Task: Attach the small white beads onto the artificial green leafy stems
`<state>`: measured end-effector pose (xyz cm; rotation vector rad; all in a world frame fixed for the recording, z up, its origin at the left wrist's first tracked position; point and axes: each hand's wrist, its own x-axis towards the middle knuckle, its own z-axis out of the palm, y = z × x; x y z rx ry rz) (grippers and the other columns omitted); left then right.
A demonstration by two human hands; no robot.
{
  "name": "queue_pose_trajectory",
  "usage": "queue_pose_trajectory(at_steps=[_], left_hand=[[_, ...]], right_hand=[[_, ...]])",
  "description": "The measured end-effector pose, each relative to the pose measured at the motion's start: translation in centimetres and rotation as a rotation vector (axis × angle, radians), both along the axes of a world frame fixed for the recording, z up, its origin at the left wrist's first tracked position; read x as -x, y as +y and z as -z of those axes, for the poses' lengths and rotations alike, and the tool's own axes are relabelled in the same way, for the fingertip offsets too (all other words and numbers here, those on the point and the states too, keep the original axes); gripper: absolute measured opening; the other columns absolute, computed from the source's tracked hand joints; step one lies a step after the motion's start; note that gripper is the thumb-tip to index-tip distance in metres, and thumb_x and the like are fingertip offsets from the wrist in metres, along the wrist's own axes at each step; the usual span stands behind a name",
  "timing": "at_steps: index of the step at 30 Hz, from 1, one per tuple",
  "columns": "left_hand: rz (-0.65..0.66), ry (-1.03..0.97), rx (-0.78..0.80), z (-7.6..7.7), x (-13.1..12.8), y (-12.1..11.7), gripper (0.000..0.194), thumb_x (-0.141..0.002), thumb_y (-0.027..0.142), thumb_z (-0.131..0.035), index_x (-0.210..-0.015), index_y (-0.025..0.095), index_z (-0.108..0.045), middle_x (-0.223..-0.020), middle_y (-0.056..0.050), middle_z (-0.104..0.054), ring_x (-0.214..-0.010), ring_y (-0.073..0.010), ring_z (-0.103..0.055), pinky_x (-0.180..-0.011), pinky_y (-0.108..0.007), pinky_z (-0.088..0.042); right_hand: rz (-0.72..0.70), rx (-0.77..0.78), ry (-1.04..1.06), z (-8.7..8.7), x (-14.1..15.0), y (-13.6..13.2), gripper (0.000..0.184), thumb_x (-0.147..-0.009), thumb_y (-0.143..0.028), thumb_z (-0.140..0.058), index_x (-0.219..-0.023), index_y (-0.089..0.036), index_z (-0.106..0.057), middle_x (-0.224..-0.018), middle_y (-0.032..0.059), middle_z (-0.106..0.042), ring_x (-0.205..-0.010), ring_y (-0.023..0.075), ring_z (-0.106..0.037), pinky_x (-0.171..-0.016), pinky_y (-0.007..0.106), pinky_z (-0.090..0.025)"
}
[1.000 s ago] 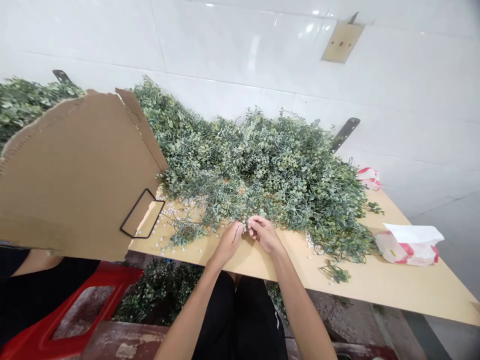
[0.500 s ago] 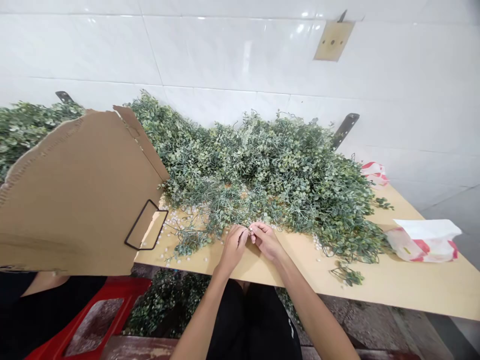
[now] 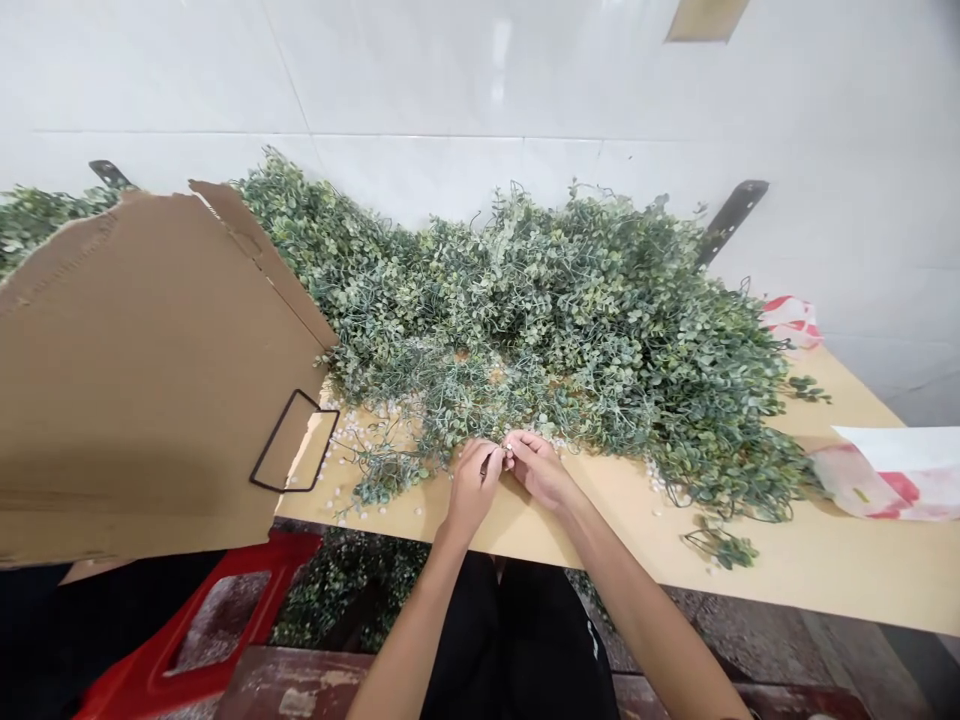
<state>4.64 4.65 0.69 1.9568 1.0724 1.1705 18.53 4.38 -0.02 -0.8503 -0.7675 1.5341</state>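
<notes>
My left hand (image 3: 474,482) and my right hand (image 3: 538,470) meet fingertip to fingertip just above the table's front part. A small white piece (image 3: 509,448) shows in the pinch of my right thumb and finger. The fingers of my left hand are closed right beside it, but what they hold is too small and covered to make out. Directly behind both hands spreads a heap of artificial green leaf sprigs (image 3: 600,320). Many small white round pieces (image 3: 352,440) lie scattered on the wooden table (image 3: 615,510) to the left.
A torn cardboard sheet (image 3: 165,350) stands at the left, with a black rectangular wire frame (image 3: 260,460) by its edge. One loose sprig (image 3: 724,545) and a red-and-white plastic bag (image 3: 892,480) lie to the right. Below are a red stool (image 3: 259,590) and more greenery (image 3: 352,590). A person sits partly hidden behind the cardboard.
The camera view has shifted a little. My two hands stay pinched together in front of the heap, with only small finger movements; the white piece now shows between the fingertips.
</notes>
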Motion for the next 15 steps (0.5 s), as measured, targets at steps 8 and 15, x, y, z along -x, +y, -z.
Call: queue_pose_trajectory(at_steps=[8,15], left_hand=[[0.02,-0.037,-0.029,0.31,0.09,0.16,0.026,-0.098,0.025,-0.042,-0.078,0.019,-0.058,-0.082,-0.004,-0.061,-0.082,-0.0173,-0.054,-0.078,-0.03,-0.043],[0.03,-0.022,-0.034,0.46,0.13,0.16,0.027,-0.098,0.024,-0.042,-0.076,0.019,-0.057,-0.08,-0.003,-0.06,-0.08,-0.017,-0.053,-0.077,-0.03,-0.042]], right_hand=[[-0.056,0.029,0.086,0.18,0.15,0.15,0.025,-0.074,-0.038,-0.079,-0.074,-0.018,-0.065,-0.063,-0.0029,-0.052,-0.057,0.0096,-0.046,-0.059,0.022,-0.04],[-0.039,0.027,0.053,0.38,-0.02,-0.1,0.026,-0.075,-0.04,-0.078,-0.075,-0.019,-0.064,-0.067,-0.0025,-0.053,-0.059,0.0105,-0.047,-0.06,0.024,-0.041]])
